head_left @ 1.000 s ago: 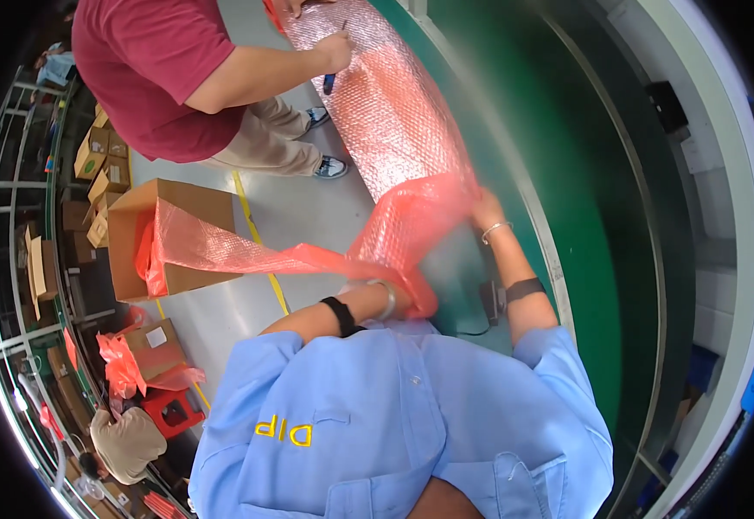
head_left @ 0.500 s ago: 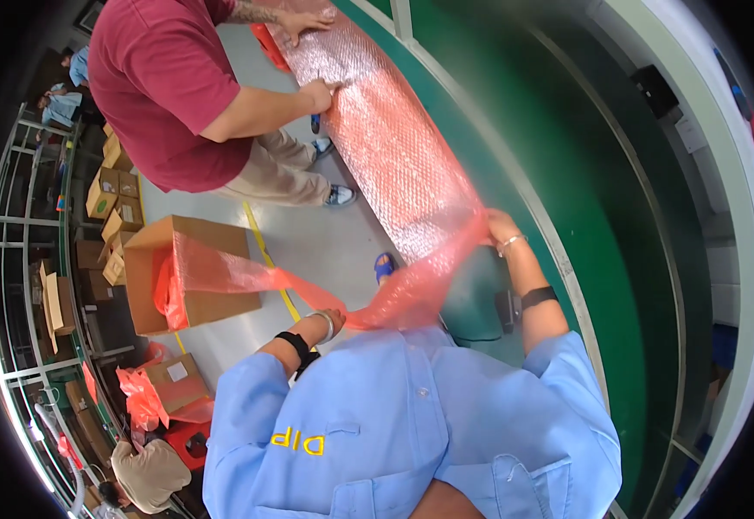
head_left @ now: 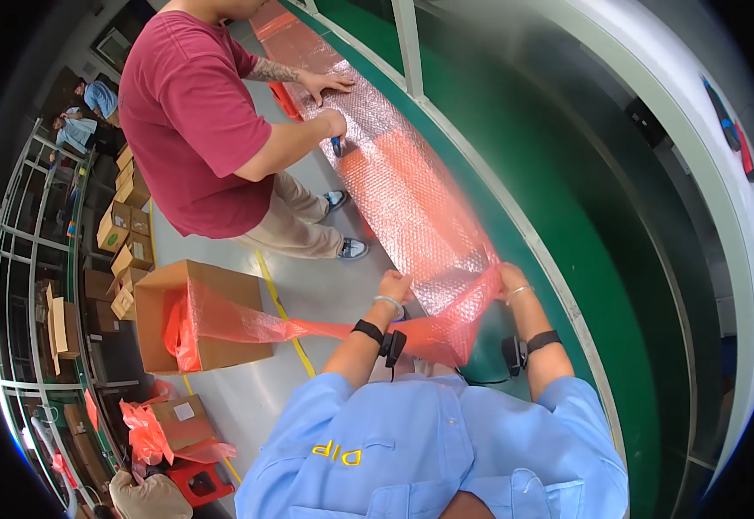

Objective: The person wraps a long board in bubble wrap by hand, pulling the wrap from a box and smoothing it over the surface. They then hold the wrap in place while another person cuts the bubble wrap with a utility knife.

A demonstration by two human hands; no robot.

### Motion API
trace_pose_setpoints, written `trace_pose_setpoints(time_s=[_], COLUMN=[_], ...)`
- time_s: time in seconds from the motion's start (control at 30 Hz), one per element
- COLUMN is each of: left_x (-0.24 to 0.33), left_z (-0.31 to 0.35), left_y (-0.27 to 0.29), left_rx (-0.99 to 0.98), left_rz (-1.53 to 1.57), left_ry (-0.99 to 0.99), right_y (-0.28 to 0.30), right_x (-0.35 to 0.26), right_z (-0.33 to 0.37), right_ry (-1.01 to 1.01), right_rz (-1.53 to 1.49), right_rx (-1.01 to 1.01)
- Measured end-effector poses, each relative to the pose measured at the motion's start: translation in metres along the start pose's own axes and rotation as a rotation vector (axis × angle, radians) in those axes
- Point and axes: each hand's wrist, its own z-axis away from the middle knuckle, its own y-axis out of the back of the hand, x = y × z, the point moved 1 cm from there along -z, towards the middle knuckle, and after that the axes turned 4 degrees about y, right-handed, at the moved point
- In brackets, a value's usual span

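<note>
A long sheet of pink bubble wrap [head_left: 403,203] lies along the green work surface and trails in a twisted strip to the left. My right hand [head_left: 511,282] is closed on its gathered right edge. At the sheet's left edge my left hand [head_left: 396,285] has curled fingers; what they hold is hidden. Farther along, a co-worker in a maroon shirt [head_left: 195,121] presses one hand [head_left: 327,85] flat on the wrap. That person's other hand [head_left: 334,124] grips a small blue tool [head_left: 337,147] at the sheet's edge.
The strip runs into an open cardboard box [head_left: 226,346] on the floor, left of me. Stacked cartons [head_left: 126,225] and a metal rack [head_left: 27,233] stand farther left. A pale frame rail [head_left: 515,208] borders the work surface on the right. A red stool [head_left: 200,483] is at the lower left.
My left hand has left the trailing strip and moved up and right to the sheet's edge. My right hand keeps its hold. The co-worker's blue tool now shows more clearly.
</note>
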Motion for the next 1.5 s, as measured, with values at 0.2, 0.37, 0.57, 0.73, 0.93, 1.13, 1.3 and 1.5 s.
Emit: trace_pose_setpoints(time_s=[0.2, 0.37, 0.57, 0.73, 0.93, 1.13, 1.3, 1.5], left_x=[0.002, -0.004, -0.017, 0.048, 0.065, 0.065, 0.064, 0.071], left_z=[0.000, 0.000, -0.017, 0.033, 0.045, 0.069, 0.061, 0.067], left_y=[0.004, 0.012, 0.023, -0.003, -0.057, -0.075, -0.081, -0.083], left_rx=[-0.086, -0.064, 0.148, 0.493, -0.091, -0.141, -0.137, -0.174], left_rz=[0.222, 0.239, -0.104, -0.822, -1.194, -1.498, -1.616, -1.518], left_ry=[-0.040, -0.081, -0.245, -0.892, -0.996, -0.879, -0.843, -0.810], right_y=[-0.003, 0.013, 0.029, 0.038, 0.036, -0.006, -0.057, -0.039], right_x=[0.032, 0.033, 0.007, 0.017, 0.014, -0.035, -0.039, -0.011], right_z=[-0.033, -0.026, 0.013, 0.011, 0.016, 0.068, 0.058, 0.029], right_ry=[0.383, 0.605, 0.128, 0.074, 0.169, 0.997, 1.163, 0.830], right_rz=[0.252, 0.769, 0.620, 0.496, 0.553, 0.994, 1.005, 1.395], right_rx=[0.104, 0.126, -0.185, -0.152, -0.162, 0.294, 0.036, 0.045])
